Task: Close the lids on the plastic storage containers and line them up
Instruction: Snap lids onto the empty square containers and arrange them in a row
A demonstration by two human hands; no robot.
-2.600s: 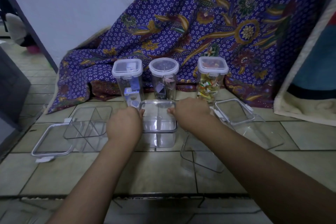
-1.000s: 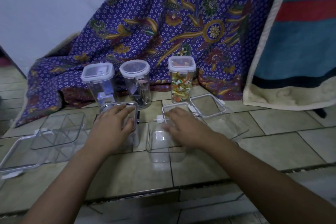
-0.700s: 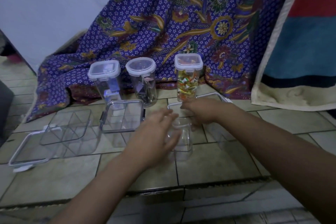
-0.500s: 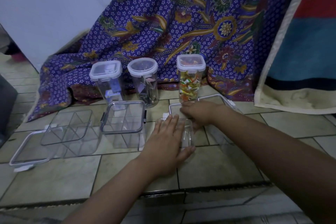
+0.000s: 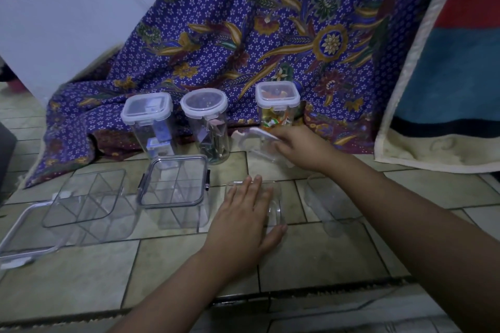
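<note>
My left hand (image 5: 244, 213) lies flat with straight fingers on a small clear open container (image 5: 274, 205) on the tiled floor. My right hand (image 5: 299, 147) grips a white-rimmed lid (image 5: 253, 139), lifted and tilted in front of the candy-filled jar (image 5: 277, 105). A lidded clear divided container (image 5: 174, 184) stands left of my left hand. Further left sits an open divided container (image 5: 86, 197) with its lid (image 5: 24, 232) lying beside it. Another open clear container (image 5: 330, 203) lies under my right forearm.
Three closed tall jars stand at the back: a square one (image 5: 147, 119), a round one (image 5: 207, 121) and the candy-filled one. A purple floral cloth (image 5: 270, 35) hangs behind them. A blue towel (image 5: 454, 62) hangs at the right. A floor step runs across the foreground.
My right hand has picked the white-rimmed lid up off the floor and raised it. My left hand has moved from the lidded divided container onto the small open container.
</note>
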